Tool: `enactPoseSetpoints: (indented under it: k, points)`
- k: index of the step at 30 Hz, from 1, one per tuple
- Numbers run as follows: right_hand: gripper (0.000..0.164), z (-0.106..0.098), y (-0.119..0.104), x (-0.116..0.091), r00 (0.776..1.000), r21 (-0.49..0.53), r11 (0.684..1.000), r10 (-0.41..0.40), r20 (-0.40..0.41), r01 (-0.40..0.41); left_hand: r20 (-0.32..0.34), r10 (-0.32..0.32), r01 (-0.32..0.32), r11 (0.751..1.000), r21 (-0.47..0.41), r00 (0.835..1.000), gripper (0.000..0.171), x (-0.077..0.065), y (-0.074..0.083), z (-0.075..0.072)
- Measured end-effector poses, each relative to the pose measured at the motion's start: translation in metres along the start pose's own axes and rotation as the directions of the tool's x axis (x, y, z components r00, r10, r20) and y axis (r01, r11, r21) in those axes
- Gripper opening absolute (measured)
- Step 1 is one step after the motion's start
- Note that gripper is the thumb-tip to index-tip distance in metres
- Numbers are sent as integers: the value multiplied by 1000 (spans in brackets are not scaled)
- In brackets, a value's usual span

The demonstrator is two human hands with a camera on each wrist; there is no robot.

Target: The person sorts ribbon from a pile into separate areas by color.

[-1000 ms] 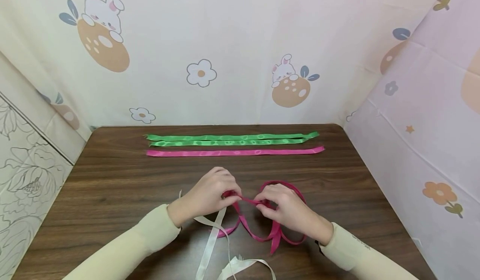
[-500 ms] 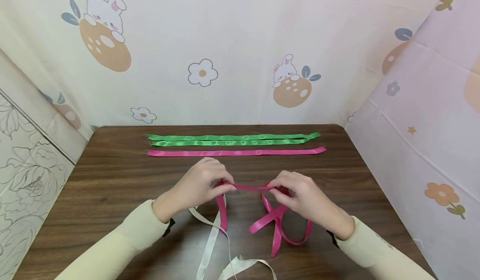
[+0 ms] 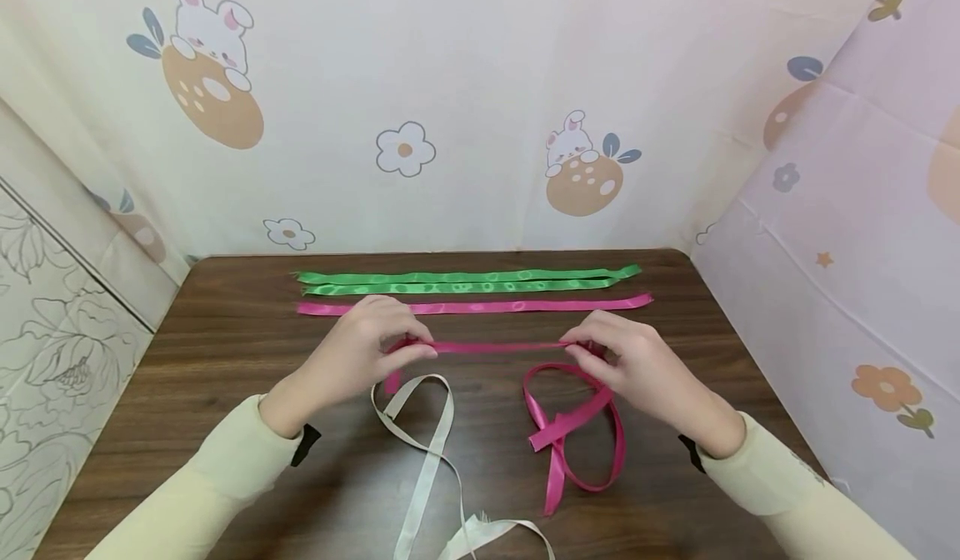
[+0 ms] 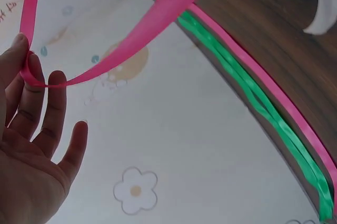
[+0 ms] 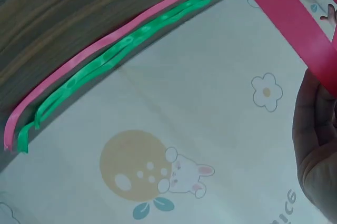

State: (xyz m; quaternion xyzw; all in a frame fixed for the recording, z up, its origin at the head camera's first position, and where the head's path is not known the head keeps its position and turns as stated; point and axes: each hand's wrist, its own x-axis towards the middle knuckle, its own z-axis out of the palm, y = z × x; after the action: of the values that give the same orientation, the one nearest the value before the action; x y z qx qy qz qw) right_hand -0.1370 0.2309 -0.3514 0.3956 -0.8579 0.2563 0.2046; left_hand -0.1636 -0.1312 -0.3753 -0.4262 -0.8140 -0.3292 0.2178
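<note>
A deep pink ribbon point(image 3: 498, 347) is stretched level between my two hands above the table. My left hand point(image 3: 372, 337) pinches it between thumb and forefinger; in the left wrist view the other fingers point(image 4: 55, 108) are spread and a short tail of ribbon hangs off them. My right hand point(image 3: 626, 358) pinches the ribbon farther along, its fingertips partly hidden in the right wrist view. Below the right hand is another stretch of deep pink ribbon point(image 3: 617, 439), looped and crossing itself, with its ends by the loop. A cream ribbon point(image 3: 422, 493) lies curled below the left hand.
Along the back of the dark wooden table point(image 3: 225, 427) lie two green ribbons point(image 3: 465, 282) side by side. In front of them a single pink ribbon point(image 3: 517, 307) runs parallel. A printed cloth point(image 3: 480, 60) hangs behind the table, with another at the right.
My hands have moved apart, left hand leftward and right hand rightward, and both have risen toward the back. The ribbon span between them has grown longer. The cream ribbon's loop has come into view.
</note>
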Motion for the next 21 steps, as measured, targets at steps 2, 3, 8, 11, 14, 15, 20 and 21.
enactPoseSetpoints:
  k: [2,3,8,11,14,15,20,21]
  points:
    - [12,-2,2,1,1000,-11,1000,0,0,0,-9,-15,15,1000,10,1000,16,-2,-2,-4]
    - [5,-3,3,1,1000,-15,1000,-1,-3,1,-12,-25,25,1000,15,1000,16,-4,-4,-5]
    - [45,-9,10,2,1000,-44,999,8,-21,-9,-31,-72,73,997,39,997,19,-11,-12,-15]
    - [47,-12,16,2,999,-69,997,20,-27,-22,-25,-109,111,992,53,994,20,-17,-17,-21]
    - [32,-15,21,1,999,-83,996,40,-24,-41,-22,-140,141,988,69,990,20,-22,-22,-27]
    - [22,-16,22,1,998,-86,995,51,-21,-53,-20,-153,154,985,72,988,20,-24,-24,-29]
    - [26,-18,27,2,993,-104,987,120,1,-119,-13,-234,234,971,57,972,18,-33,-33,-36]
    - [26,-18,28,2,991,-108,986,132,3,-130,-10,-253,253,966,50,967,18,-34,-35,-37]
